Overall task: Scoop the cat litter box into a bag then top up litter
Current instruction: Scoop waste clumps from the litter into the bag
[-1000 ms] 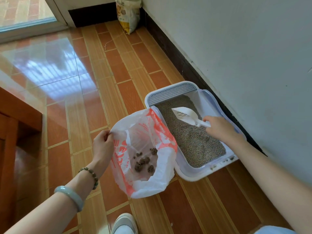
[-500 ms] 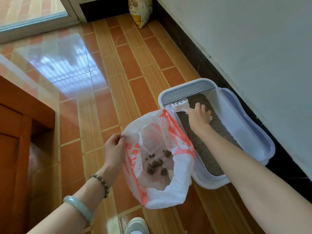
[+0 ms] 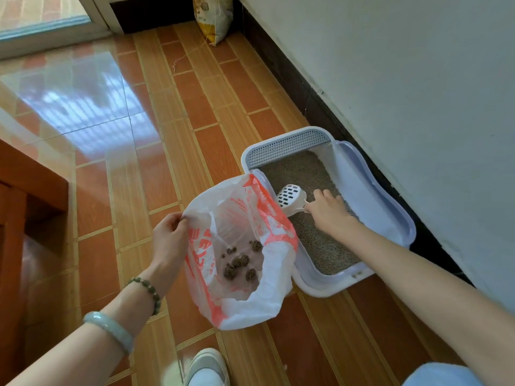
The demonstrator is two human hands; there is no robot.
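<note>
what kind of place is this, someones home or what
Most likely a room inside a home: a glossy tiled floor, a cat litter box set along a white wall, and wooden furniture at the left.

I had the litter box (image 3: 359,185) on the floor (image 3: 195,107), against the wall (image 3: 418,79) to my right, with litter (image 3: 301,168) inside. The bag (image 3: 250,310) sat just left of it, touching its left rim, with clumps (image 3: 239,260) at the bottom. My left hand (image 3: 170,240) pinched the bag's left edge. My right hand (image 3: 328,213) held the scoop (image 3: 289,196) over the litter, beside the bag. A sack (image 3: 213,18) stood far ahead by the wall, and a cabinet (image 3: 25,204) stood to my left.
</note>
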